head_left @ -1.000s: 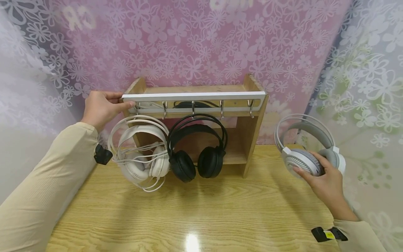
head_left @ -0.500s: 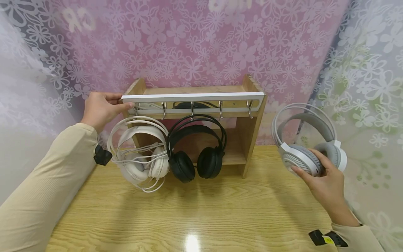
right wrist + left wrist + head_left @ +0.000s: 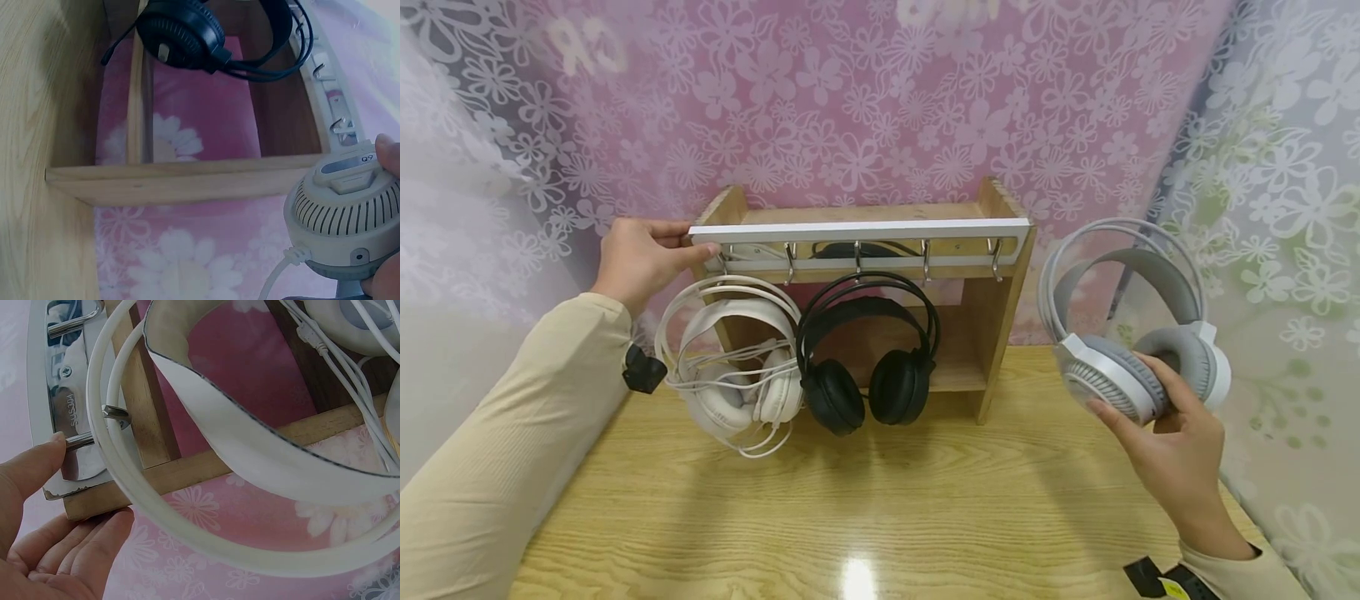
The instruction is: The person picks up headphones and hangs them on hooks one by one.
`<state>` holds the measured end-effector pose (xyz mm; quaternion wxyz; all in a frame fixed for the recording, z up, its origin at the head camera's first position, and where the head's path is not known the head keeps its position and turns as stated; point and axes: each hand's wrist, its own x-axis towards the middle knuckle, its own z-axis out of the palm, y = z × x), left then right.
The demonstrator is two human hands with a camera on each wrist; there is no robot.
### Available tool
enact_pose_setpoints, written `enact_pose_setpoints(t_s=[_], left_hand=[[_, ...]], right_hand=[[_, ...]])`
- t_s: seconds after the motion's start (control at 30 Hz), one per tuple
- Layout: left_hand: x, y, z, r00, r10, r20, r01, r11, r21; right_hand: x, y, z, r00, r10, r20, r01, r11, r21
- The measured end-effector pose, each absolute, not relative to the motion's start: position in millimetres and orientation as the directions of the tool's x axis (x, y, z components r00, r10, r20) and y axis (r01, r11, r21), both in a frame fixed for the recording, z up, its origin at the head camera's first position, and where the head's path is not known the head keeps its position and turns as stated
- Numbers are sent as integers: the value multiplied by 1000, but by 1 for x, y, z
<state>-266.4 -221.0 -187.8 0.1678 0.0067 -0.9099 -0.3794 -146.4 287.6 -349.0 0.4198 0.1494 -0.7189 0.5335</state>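
My left hand (image 3: 643, 258) grips the left end of the white hook rail (image 3: 865, 227) on a wooden rack (image 3: 996, 333); in the left wrist view its thumb lies by a hook and the fingers curl beneath the wood. White headphones (image 3: 741, 312) with bundled cable hang just below that hand. Black headphones (image 3: 868, 308) hang from the middle hook. At the right, my right hand (image 3: 1180, 450) holds grey-and-white headphones (image 3: 1112, 375) by the ear cups, headband up, apart from the rack. One ridged cup (image 3: 350, 212) and its cable show in the right wrist view.
Bare metal hooks (image 3: 997, 260) sit toward the rail's right end, and another (image 3: 791, 262) between the hung headphones. The rack stands on a wood-grain table (image 3: 850, 500). Flowered pink cloth (image 3: 880, 100) hangs behind, with pale cloth (image 3: 1292, 333) at the right.
My right hand has raised the grey-and-white headphones and brought them slightly nearer the camera. My left hand stays on the rail, and the hanging headphones have not moved.
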Motion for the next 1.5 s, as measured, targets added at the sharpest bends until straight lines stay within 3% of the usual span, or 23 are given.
enact_pose_setpoints(t_s=[0.13,0.63,0.9,1.5], left_hand=[[-267,-221,-187,-945,-140,297,113,711,694],[-267,-220,-185,-947,-141,288,106,710,696],[-268,-219,-185,-947,-124,297,127,704,698],[-267,-221,-188,-945,-126,302,124,717,686]], right_hand=[[-146,281,-346,-558,195,807,-782,204,-589],[-140,256,-347,-504,146,851,-859,15,-511],[-139,237,-356,-436,145,888,-895,29,-445],[-141,197,-375,-384,132,914,-920,30,-391]])
